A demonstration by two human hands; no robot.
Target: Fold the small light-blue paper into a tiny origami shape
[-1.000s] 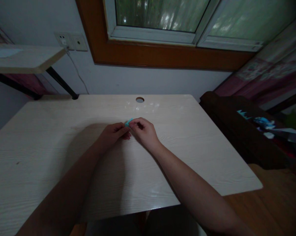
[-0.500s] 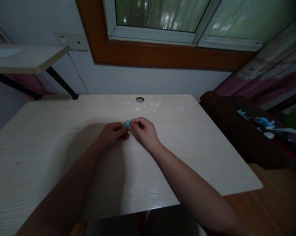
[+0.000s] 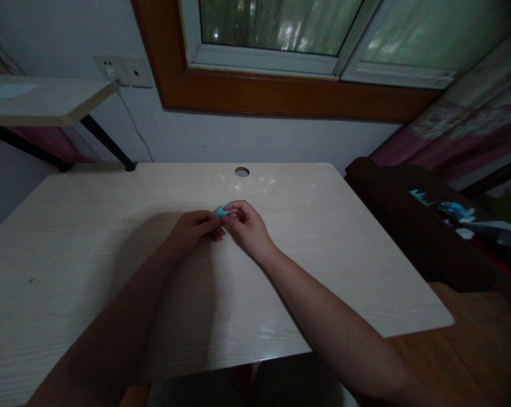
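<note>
A small turquoise piece [image 3: 220, 211] sits between the fingertips of both hands, just above the pale wooden desk [image 3: 111, 271]. Most of it is hidden by the fingers, and I cannot name it more exactly. My left hand [image 3: 195, 227] pinches it from the left with curled fingers. From the right, my right hand [image 3: 246, 225] grips it as well, fingers bent over its top. The two hands touch each other at the middle of the desk.
A round cable hole [image 3: 241, 171] lies at the desk's far edge. A side shelf [image 3: 43, 99] juts out at the upper left below wall sockets [image 3: 122, 70]. A dark wooden piece of furniture [image 3: 412, 226] with small things on it stands right of the desk.
The hands have stayed in place. My right fingers have shifted slightly over the turquoise piece, which now shows a little lower and rounder.
</note>
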